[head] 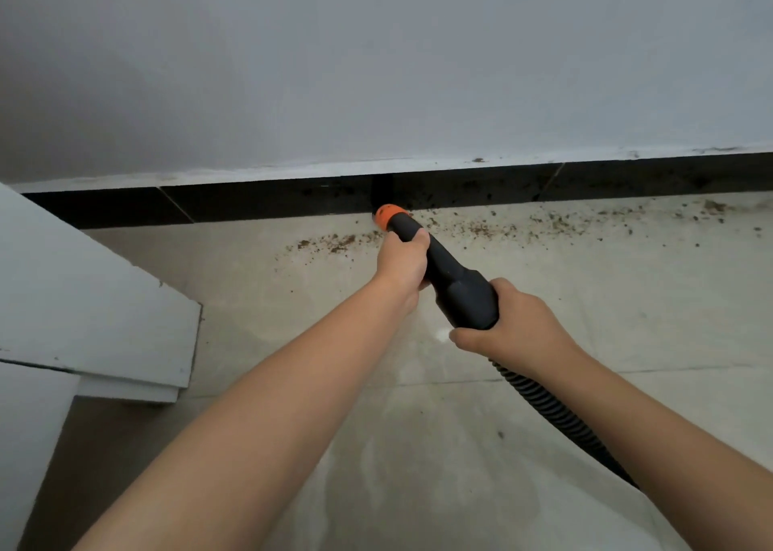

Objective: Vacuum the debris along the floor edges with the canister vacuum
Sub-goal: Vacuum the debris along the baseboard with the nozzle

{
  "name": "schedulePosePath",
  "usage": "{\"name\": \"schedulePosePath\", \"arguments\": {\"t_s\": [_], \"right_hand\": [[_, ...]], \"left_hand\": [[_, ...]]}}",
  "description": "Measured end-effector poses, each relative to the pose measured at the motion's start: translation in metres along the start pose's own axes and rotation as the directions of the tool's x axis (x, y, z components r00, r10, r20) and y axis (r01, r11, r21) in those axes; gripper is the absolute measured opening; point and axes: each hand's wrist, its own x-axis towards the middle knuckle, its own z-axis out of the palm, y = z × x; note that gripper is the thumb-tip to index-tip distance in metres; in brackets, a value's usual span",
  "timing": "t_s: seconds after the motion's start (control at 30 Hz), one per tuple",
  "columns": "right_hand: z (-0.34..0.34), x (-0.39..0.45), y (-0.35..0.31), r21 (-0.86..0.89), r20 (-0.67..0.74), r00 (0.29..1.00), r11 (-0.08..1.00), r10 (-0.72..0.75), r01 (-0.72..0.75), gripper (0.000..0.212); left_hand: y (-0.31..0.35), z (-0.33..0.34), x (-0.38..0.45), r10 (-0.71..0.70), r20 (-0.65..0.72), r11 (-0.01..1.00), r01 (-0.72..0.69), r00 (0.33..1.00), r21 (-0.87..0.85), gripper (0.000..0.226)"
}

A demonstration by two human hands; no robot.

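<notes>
pale tiled floor (pixel 418 446), brown debris (pixel 493 228) along edge

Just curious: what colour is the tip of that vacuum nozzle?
Orange, on the black nozzle's tip, seen in the head view.

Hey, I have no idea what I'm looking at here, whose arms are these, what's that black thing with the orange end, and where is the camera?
There is one picture, taken by a camera worn on a person's head, looking forward and down, so the two bare arms are that person's own.

Both hands hold a black vacuum nozzle with an orange tip. The left hand has its grip near the front; the right hand has its grip at the wider back end, where the ribbed hose leaves toward the lower right.

The tip sits where the pale floor meets a dark baseboard under a grey wall. Brown crumbs of debris lie along that edge, mostly right of the tip, with a patch just left. The canister itself is out of view.
</notes>
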Motion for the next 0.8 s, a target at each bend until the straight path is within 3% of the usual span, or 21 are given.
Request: {"name": "schedulePosePath", "arguments": {"t_s": [0.37, 0.57, 0.8], "right_hand": [[-0.032, -0.014, 0.066, 0.078, -0.106, 0.990, 0.993, 0.092, -0.084, 0.042], [-0.039, -0.016, 0.091, 0.129, -0.133, 0.986, 0.988, 0.103, -0.085, 0.042], [-0.037, -0.009, 0.083, 0.147, -0.068, 0.996, 0.988, 0.062, -0.051, 0.043]], "left_hand": [[-0.020, 0.080, -0.006, -0.002, 0.111, 0.988, -0.014, 0.994, 0.151, 0.042], [-0.029, 0.104, -0.011, -0.011, 0.146, 0.985, -0.015, 0.989, 0.173, 0.053], [-0.029, 0.092, -0.015, 0.051, 0.024, 0.993, -0.054, 0.998, 0.107, 0.046]]}}
